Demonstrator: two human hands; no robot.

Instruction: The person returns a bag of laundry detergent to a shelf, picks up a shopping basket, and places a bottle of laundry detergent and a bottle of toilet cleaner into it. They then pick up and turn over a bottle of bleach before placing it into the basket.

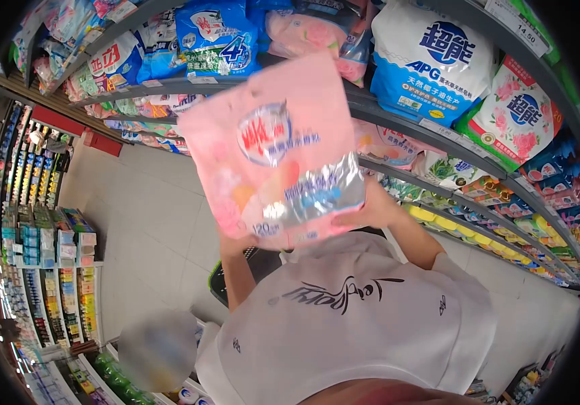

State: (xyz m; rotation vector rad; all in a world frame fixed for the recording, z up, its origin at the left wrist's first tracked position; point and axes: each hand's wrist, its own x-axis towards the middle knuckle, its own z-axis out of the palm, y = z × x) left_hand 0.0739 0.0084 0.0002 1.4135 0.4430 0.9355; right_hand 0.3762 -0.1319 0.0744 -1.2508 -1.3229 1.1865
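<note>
A large pink bag of laundry detergent [276, 158] is held up in front of my chest, tilted a little, its printed front facing me. It has a red and blue logo, a silvery band and fruit pictures. My left hand [239, 244] grips the lower left corner, most of its fingers hidden behind the bag. On the lower right side, my right hand [365, 210] is closed on the edge, with fingers showing on the front. Below the bag, partly behind my arm and shirt, is a dark basket or cart with a green rim [218, 283].
Curved-looking shelves ahead carry detergent bags, among them a blue bag [215, 40], a white and blue bag [428, 64] and a floral bag [516, 111]. A price tag [519, 27] sits on a shelf edge. Left of the tiled floor [148, 209] stand more stocked shelves [53, 297].
</note>
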